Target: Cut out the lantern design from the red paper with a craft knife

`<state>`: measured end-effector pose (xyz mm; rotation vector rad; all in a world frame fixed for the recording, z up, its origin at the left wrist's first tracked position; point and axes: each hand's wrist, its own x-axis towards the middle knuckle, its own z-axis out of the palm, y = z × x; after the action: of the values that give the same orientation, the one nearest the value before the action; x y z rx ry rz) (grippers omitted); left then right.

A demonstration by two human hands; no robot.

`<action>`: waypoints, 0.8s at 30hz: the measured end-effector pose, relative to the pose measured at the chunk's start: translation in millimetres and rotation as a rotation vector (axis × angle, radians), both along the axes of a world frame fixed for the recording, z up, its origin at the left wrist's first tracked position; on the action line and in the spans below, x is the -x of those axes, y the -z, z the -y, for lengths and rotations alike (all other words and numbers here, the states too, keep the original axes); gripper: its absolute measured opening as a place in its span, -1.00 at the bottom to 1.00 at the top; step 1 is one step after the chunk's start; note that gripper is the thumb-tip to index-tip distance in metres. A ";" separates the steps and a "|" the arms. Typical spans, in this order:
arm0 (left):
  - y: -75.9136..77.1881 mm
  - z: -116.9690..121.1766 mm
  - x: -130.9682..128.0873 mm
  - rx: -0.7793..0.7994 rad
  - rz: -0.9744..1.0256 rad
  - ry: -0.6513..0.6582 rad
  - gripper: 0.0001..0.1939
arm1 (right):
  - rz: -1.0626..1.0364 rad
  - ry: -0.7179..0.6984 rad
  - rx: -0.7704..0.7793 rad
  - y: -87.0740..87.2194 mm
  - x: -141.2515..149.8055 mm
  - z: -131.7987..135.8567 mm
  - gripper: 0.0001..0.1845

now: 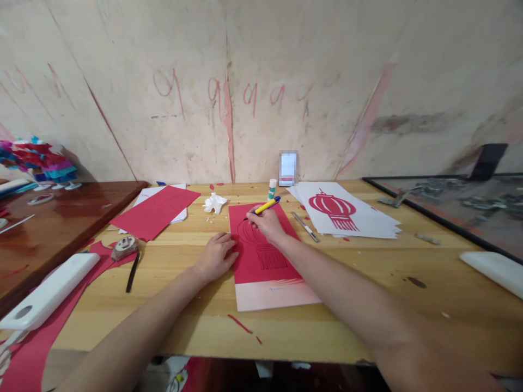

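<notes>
A yellow and blue pen [267, 206] is gripped in my right hand [266, 223], its tip at the upper left of a lantern outline drawn on red paper [249, 272]. The outline shows a rounded body with a fringe below, partly covered by my hand. Under the red paper's lower edge shows a pale strip [261, 298] with faint writing. My left hand [216, 255] rests at the paper's left edge, fingers loosely spread and bent, holding nothing. Right of the paper lies a slim craft knife [305, 227].
White sheets with a red paper lantern [333, 209] lie at right. A glue stick [272, 189] and a phone [288, 169] stand behind. Crumpled tissue [214, 203], a red sheet [157, 212], a tape measure [125, 248] and a white elongated object [57, 288] lie leftward.
</notes>
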<state>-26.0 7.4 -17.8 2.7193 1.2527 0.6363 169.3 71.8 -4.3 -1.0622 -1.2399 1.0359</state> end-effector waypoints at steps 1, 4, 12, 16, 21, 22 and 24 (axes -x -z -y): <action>1.2 -1.5 1.8 -0.002 0.012 0.027 -0.79 | 0.009 -0.008 0.005 1.3 8.0 -1.1 -0.80; 6.5 -4.9 7.1 0.001 0.055 0.074 -0.75 | 0.064 0.019 0.016 8.4 22.2 -8.7 -0.85; 12.7 -9.6 12.9 0.033 0.067 0.094 -0.70 | 0.248 -0.009 -0.102 34.5 16.6 -23.9 -0.85; 10.0 -11.7 13.9 0.061 0.086 0.119 -0.70 | 0.353 0.014 -0.151 38.9 14.7 -23.5 -0.86; 7.9 -10.4 15.3 0.074 0.086 0.124 -0.70 | 0.424 0.036 -0.141 36.2 14.5 -21.3 -0.89; 7.7 -10.0 15.5 0.073 0.086 0.125 -0.69 | 0.435 0.038 -0.136 35.6 14.5 -21.1 -0.89; 7.7 -9.4 15.8 0.074 0.082 0.125 -0.69 | 0.451 0.038 -0.132 35.0 14.5 -21.1 -0.89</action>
<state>-41.8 16.8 -25.5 2.6572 1.0564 0.6664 154.8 92.8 -39.3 -1.2512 -1.6170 0.6920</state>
